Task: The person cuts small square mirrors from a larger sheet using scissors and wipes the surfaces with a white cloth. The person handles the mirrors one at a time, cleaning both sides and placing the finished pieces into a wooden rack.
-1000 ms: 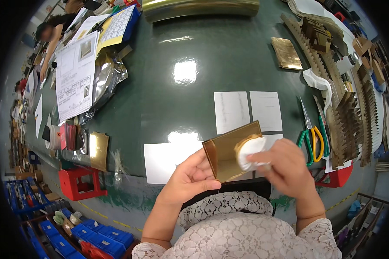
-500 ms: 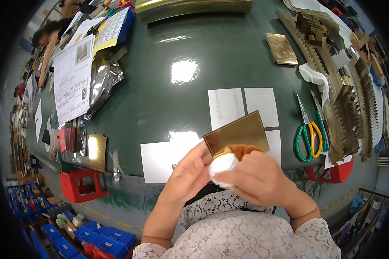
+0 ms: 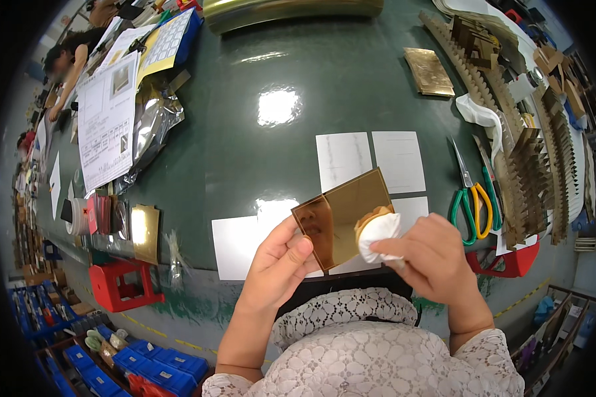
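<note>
A shiny gold-brown mirror plate [image 3: 347, 205] is tilted above the table's near edge. My left hand [image 3: 278, 261] grips its left edge, thumb on the face and fingers behind. Pinched in my right hand [image 3: 437, 258] is a wadded white cloth [image 3: 379, 238], which meets the plate's right part; its reflection shows in the surface. Beneath and beyond the plate lie several white rectangular sheets [image 3: 397, 162], partly covered by it.
Scissors [image 3: 469, 198] with green and yellow handles lie at right, near serrated brown strips [image 3: 523, 152]. A gold packet [image 3: 428, 71] lies far right, a gold roll [image 3: 291, 14] at the back. Papers [image 3: 106, 126] and a gold plate [image 3: 145, 233] sit left. Another person [image 3: 69, 66] works far left.
My right hand has moved the white cloth rightward across the plate, uncovering its middle and lower left. The plate has shifted slightly left in my left hand, and its face shows more.
</note>
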### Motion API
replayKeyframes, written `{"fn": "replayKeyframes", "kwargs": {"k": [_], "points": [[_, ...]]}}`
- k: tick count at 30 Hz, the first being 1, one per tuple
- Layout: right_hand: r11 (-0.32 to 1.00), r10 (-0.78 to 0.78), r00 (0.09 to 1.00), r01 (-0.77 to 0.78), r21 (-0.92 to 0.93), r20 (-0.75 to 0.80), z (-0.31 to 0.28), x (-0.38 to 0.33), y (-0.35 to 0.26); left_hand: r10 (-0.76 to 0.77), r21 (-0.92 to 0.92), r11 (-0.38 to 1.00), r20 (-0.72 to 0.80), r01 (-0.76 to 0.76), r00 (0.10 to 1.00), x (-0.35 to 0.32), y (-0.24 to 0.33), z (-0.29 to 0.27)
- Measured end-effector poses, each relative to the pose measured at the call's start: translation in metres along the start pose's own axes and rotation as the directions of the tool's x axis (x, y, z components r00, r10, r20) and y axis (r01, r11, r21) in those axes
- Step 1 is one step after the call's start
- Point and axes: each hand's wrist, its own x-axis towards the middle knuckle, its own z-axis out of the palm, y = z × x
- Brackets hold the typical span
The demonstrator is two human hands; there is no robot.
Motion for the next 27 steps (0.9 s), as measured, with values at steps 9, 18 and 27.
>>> {"fn": "replayKeyframes", "kwargs": {"k": [9,18,27], "points": [[0.994,0.104,0.993,-0.106,-0.036,-0.059,-0.015,-0.011,0.013,0.015,0.029,0.999,-0.025,-0.015,1.0,-0.001,0.005,0.002],[0.967,0.253,0.95,-0.243,0.074,-0.185,-0.013,-0.016,0.014,0.03,-0.012,0.999,-0.045,-0.031,0.999,-0.007,0.009,-0.004],[0.924,0.323,0.93,-0.27,0.27,-0.176,-0.005,-0.015,0.012,0.047,-0.095,0.995,0.064,-0.041,0.997,-0.012,0.006,-0.013]]}}
